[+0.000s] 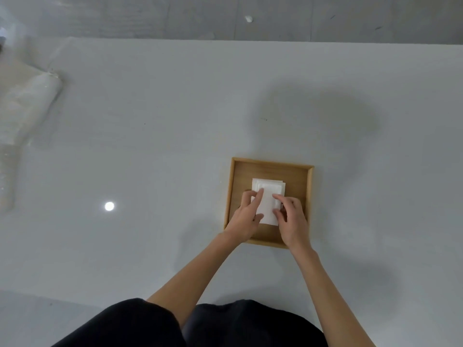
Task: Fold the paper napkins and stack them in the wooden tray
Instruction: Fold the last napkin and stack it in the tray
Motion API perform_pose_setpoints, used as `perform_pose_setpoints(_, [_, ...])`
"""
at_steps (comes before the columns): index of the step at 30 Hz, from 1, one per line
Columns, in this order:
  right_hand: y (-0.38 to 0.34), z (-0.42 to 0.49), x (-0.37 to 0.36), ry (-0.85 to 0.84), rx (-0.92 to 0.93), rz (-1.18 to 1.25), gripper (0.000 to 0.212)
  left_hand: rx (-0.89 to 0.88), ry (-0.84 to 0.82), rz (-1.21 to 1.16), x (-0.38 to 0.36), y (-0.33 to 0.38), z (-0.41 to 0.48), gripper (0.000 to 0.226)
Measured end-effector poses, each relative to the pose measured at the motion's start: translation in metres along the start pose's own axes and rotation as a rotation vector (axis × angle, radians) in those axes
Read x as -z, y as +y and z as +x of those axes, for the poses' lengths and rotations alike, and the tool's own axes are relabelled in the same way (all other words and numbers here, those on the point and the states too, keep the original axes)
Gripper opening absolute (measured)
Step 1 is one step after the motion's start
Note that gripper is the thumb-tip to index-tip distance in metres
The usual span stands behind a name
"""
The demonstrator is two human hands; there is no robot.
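Observation:
A square wooden tray [270, 165] sits on the white table, right of centre and close to me. Inside it lies a small stack of folded white napkins [273, 184]. A folded white napkin [267, 206] rests on top of that stack, held at both sides. My left hand [246, 216] pinches its left edge with thumb and fingers. My right hand [292, 219] grips its right edge. Both hands are over the near half of the tray and hide part of the napkin and the tray's floor.
The white table [150, 146] stretches wide to the left and far side, its far edge at the top of view. A crumpled clear plastic wrapper [27, 106] lies at the far left edge. My dark clothing fills the bottom of the view.

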State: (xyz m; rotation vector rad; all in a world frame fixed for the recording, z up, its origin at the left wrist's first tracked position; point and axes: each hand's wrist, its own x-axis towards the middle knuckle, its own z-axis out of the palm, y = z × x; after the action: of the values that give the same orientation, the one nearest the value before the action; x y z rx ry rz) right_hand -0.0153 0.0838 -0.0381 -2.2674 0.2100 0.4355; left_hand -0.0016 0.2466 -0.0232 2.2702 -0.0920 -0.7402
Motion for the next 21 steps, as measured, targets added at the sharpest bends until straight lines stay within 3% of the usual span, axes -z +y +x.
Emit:
perform_pose_setpoints(15, [-0.001, -0.001, -0.005, -0.020, -0.033, -0.184, 0.044, 0.041, 0.135, 0.091, -0.013, 0.000, -0.005, 0.077])
perform_pose_setpoints(21, [-0.002, -0.001, 0.006, -0.022, 0.033, -0.106, 0.070, 0.027, 0.224, 0.114, -0.009, 0.001, -0.007, 0.075])
